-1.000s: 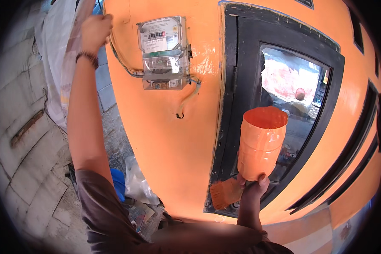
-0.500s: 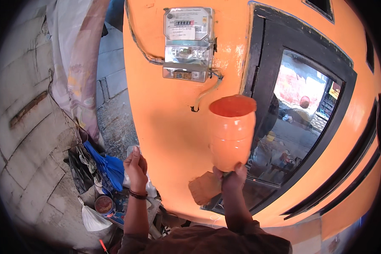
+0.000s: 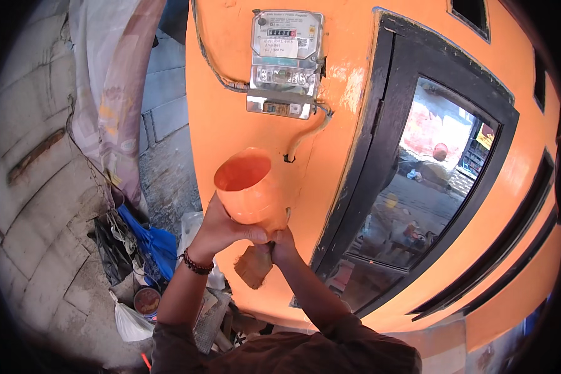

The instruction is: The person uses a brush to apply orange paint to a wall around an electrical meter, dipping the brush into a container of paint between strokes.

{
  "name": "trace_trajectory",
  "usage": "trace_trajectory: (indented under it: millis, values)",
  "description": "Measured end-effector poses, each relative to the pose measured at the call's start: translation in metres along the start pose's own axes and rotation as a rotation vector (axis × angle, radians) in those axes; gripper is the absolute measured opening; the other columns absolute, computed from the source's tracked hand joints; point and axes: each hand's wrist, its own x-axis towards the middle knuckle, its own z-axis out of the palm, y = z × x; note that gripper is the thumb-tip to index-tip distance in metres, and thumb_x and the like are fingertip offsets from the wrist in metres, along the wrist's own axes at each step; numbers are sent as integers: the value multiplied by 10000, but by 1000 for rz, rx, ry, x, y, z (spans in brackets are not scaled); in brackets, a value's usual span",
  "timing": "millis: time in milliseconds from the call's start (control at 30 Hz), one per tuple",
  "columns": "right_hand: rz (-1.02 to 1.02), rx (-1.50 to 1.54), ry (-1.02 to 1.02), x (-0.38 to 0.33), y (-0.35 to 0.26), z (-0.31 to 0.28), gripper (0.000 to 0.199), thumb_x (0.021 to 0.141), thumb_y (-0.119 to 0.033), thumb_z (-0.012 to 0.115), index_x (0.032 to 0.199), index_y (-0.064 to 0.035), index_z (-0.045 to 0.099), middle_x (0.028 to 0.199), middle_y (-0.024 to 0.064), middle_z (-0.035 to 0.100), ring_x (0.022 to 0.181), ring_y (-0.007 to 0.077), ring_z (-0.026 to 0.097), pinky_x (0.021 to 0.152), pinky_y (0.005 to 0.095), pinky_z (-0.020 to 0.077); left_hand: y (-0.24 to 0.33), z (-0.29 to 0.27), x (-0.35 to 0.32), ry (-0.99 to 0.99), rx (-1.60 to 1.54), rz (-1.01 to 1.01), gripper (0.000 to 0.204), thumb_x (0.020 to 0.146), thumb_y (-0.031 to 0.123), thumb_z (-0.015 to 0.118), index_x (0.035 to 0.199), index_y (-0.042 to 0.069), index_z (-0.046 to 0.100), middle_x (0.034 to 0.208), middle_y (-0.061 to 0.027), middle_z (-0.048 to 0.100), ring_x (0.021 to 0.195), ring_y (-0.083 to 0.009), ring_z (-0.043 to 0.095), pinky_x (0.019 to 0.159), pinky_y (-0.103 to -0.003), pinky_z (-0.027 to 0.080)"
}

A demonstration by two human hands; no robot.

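Note:
In front of the orange wall, an orange paint-coated container (image 3: 250, 202) with a round open mouth tilts toward me. My left hand (image 3: 220, 229) is closed round its lower left side, the thumb lying across the front near the base. My right hand (image 3: 285, 249) is closed on the handle of a paintbrush (image 3: 254, 267), right beside the container's base. Wide and orange-stained, the brush's head points down and to the left. Whether my right fingers still touch the container, I cannot tell.
An electricity meter (image 3: 285, 65) with cables hangs on the wall above. To the right is a dark-framed glass door (image 3: 439, 181). Low at the left are a blue cloth (image 3: 153, 240), a white plastic bag (image 3: 131, 319) and a small tub (image 3: 147, 302), near a block wall (image 3: 28, 212).
The container has moved left and down, and my left hand has taken hold of it. My right hand has come left with the paintbrush.

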Motion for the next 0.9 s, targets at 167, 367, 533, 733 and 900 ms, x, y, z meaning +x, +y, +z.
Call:
trace_trajectory:
  millis: [167, 367, 533, 733, 900]
  values:
    - [33, 5, 66, 2, 10, -1, 705, 650, -320, 860, 1213, -55, 528, 800, 6, 619, 526, 67, 541, 429, 197, 424, -6, -4, -4, 96, 16, 72, 834, 597, 127, 932, 1298, -5, 499, 1187, -83, 639, 1062, -188, 639, 909, -343, 539]
    - [52, -336, -6, -1, -12, 18, 821, 695, -140, 841, 1391, -12, 424, 1106, 51, 631, 923, 116, 632, 704, 269, 548, -7, -9, -17, 241, 27, 85, 726, 613, 74, 893, 1238, -26, 538, 1111, -100, 672, 990, -193, 670, 867, -337, 558]
    - [-39, -563, -118, -6, -24, 30, 916, 645, 35, 852, 1431, -4, 384, 1305, 87, 546, 1200, 202, 556, 923, 346, 530, -17, -9, -25, 271, 146, 129, 808, 585, 127, 938, 1256, -13, 511, 1146, -110, 662, 1023, -197, 666, 880, -346, 558]
    - [-122, -591, -77, -11, -22, 33, 960, 623, -47, 905, 1430, 6, 387, 1317, 100, 547, 1207, 219, 554, 1007, 370, 471, -16, 4, -34, 313, 80, 54, 876, 556, 146, 963, 1266, -12, 475, 1170, -112, 643, 1054, -201, 653, 903, -356, 551]
    - [-164, -639, -98, -12, -14, 25, 1032, 595, -159, 946, 1445, -6, 381, 1317, 109, 559, 1236, 218, 536, 1043, 377, 437, -25, 2, -46, 238, 157, 36, 905, 522, 153, 980, 1255, -12, 475, 1175, -110, 640, 1067, -205, 647, 904, -350, 552]
